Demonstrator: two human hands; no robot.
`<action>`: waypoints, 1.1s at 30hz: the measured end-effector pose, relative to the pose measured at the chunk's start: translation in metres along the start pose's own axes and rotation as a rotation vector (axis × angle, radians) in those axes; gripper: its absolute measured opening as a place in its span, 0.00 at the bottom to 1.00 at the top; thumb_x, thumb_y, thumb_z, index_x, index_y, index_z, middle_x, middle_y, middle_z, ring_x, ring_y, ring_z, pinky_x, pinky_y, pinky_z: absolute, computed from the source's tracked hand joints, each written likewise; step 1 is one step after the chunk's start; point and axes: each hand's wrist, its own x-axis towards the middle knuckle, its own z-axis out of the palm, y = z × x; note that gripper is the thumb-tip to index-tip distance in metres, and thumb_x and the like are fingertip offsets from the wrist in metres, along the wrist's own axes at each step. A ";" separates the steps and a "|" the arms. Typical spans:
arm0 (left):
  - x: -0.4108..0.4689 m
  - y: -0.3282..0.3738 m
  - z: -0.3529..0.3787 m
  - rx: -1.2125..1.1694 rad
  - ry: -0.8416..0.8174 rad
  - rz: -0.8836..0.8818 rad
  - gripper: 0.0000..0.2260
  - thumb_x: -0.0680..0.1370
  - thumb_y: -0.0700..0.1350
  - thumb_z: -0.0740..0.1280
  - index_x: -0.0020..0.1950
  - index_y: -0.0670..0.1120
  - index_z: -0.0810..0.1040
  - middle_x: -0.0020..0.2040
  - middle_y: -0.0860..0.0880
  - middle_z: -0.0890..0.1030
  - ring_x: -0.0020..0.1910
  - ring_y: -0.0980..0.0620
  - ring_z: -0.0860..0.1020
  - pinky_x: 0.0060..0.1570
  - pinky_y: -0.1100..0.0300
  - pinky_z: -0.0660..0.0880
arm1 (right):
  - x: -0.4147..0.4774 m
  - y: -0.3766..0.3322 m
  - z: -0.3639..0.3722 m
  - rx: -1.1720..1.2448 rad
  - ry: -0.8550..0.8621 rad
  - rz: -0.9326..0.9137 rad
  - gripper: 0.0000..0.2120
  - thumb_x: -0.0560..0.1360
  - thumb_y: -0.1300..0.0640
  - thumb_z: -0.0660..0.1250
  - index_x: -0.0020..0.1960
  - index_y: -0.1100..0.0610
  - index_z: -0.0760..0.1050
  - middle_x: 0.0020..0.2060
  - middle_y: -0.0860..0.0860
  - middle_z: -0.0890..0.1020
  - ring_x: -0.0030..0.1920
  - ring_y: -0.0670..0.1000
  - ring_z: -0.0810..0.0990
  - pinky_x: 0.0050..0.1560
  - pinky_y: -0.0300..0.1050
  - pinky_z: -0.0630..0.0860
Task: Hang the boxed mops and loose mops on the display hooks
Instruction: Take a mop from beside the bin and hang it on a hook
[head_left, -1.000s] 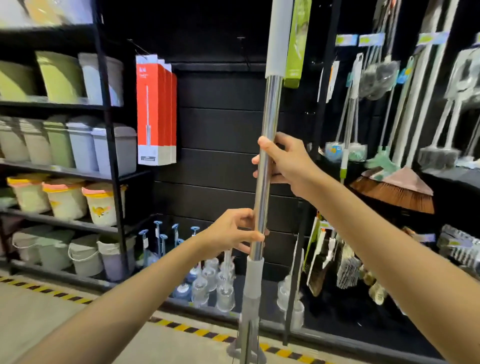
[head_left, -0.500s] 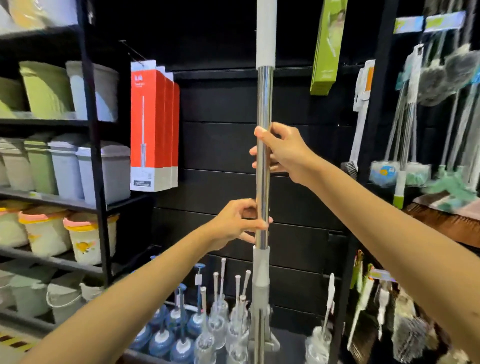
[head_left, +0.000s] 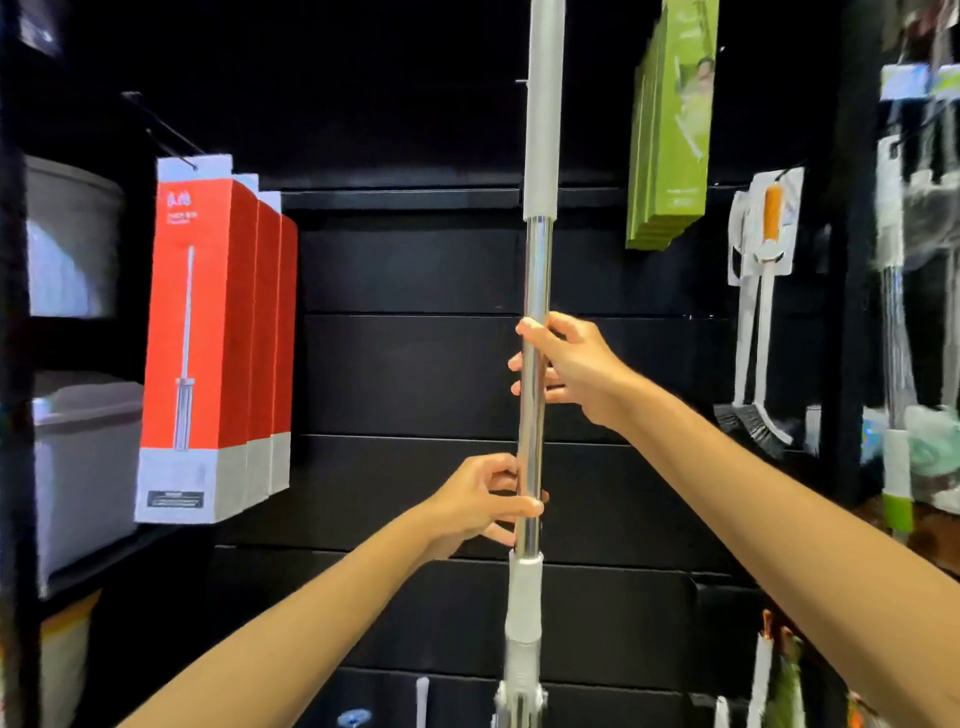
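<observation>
Right hand (head_left: 571, 364) grips the loose mop (head_left: 535, 291) on its chrome pole at frame centre; left hand (head_left: 480, 501) grips the same pole lower, just above the grey collar. Mop upright. Red boxed mops (head_left: 208, 338) hang at left, green boxes (head_left: 670, 130) upper right.

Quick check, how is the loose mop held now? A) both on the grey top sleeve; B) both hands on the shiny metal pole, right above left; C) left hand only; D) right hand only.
B: the right hand and, lower, the left hand both grip the mop on its metal section.
</observation>
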 end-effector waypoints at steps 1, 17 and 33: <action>0.014 -0.006 -0.008 0.007 -0.001 0.003 0.11 0.74 0.37 0.70 0.52 0.49 0.75 0.49 0.48 0.81 0.46 0.51 0.83 0.44 0.57 0.82 | 0.016 0.007 0.002 -0.001 0.002 0.005 0.12 0.80 0.48 0.61 0.58 0.54 0.71 0.42 0.54 0.82 0.37 0.52 0.84 0.38 0.44 0.79; 0.169 -0.081 -0.058 0.003 0.040 -0.011 0.13 0.74 0.38 0.71 0.54 0.49 0.74 0.51 0.47 0.81 0.49 0.51 0.83 0.46 0.55 0.82 | 0.169 0.103 -0.001 0.010 -0.029 0.047 0.12 0.80 0.50 0.61 0.59 0.56 0.70 0.42 0.55 0.81 0.40 0.53 0.83 0.45 0.48 0.80; 0.229 -0.089 -0.073 0.003 -0.003 0.031 0.14 0.74 0.38 0.71 0.55 0.50 0.74 0.52 0.47 0.81 0.50 0.49 0.83 0.48 0.52 0.82 | 0.224 0.120 -0.011 -0.009 0.020 0.012 0.13 0.79 0.50 0.61 0.59 0.57 0.71 0.41 0.54 0.81 0.37 0.51 0.83 0.33 0.40 0.79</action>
